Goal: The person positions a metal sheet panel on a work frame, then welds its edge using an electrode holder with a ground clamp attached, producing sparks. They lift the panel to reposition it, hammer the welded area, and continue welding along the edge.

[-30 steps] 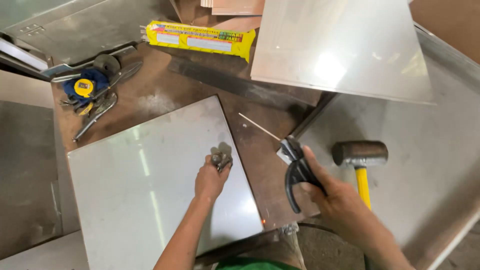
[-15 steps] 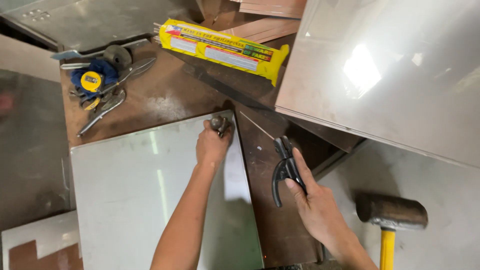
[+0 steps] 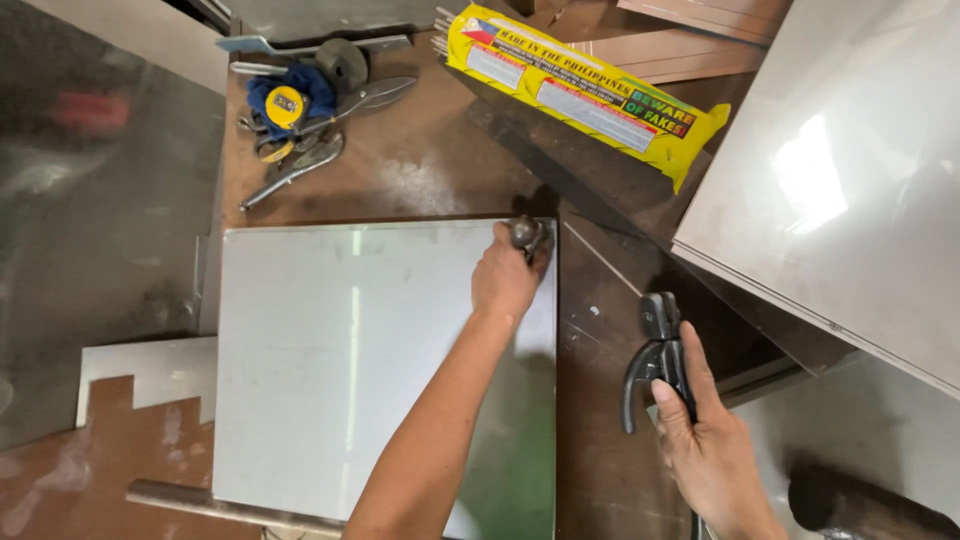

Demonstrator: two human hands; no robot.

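The left hand is closed around a small dark metal clamp-like piece, pressing it at the far right corner of the square pale-grey sheet-metal panel, which lies flat on the brown worn workbench. The right hand grips a black-handled plier-type tool, fingers wrapped round its handles, held just off the panel's right edge and apart from it. To do this well, I judge the small piece should sit square over the corner, with the left fingers kept behind it and clear of the sheet's edge, and the panel held flat before the tool comes in. Farther out lie a long yellow packet of rods, a cluster of snips and pliers with a yellow-and-blue tape measure, a thin loose rod beside the panel, a large shiny metal sheet to the right, and the dark head of a mallet at the lower right corner. Compared with a second ago, the left hand has travelled from the panel's middle right up to its far corner, carrying the small piece, and the right hand with its tool sits lower and nearer the body while the view has shifted closer over the bench.
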